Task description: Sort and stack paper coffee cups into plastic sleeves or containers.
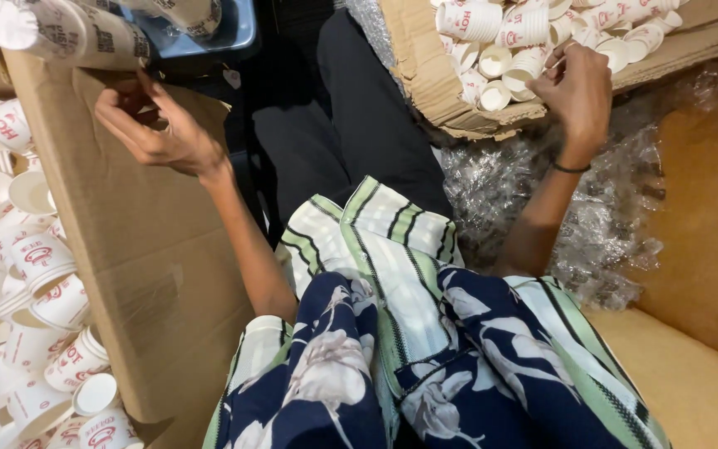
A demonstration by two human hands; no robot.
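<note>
Head view: right hand (pixel 579 87) pinches loosely at small white printed paper cups (pixel 508 50) in the torn cardboard box (pixel 425 75); left hand (pixel 155 133), curled, apparently empty, nears a stacked cup sleeve (pixel 85 33). Pulling cups straight avoids crushing rims.

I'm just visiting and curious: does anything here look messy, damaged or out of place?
Yes. The cardboard box by the right hand has a torn, ragged edge, and its paper cups lie jumbled, some tipped. More cups are heaped loosely at the left, and crumpled plastic wrap lies below the box.

cups (pixel 39 258): white, red print | box flap (pixel 151 249): brown | trousers (pixel 359 125): black
</note>
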